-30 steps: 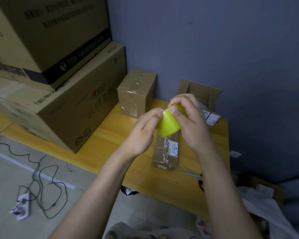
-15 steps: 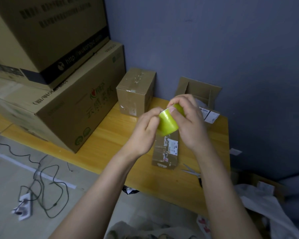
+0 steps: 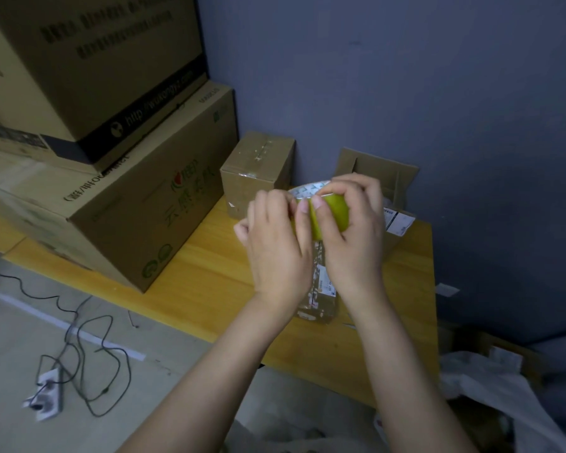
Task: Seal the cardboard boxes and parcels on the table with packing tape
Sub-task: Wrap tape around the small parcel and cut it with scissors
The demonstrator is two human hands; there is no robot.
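Yellow-green tape roll (image 3: 332, 217), white printed core (image 3: 307, 192)

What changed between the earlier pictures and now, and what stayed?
The left hand moved right and closed over the tape roll, which tilted so its white core shows. The right hand still grips the roll above the parcel; the boxes on the table stayed.

My right grip (image 3: 350, 237) curled over the tape roll (image 3: 334, 214), fingers across its top and thumb pressed on its near face. My left grip (image 3: 276, 253) met it from the left, thumb tip on the roll just beside my right thumb, fingers curled behind its edge. Both forearms reached up from below, wrists near each other, backs of the hands toward me.
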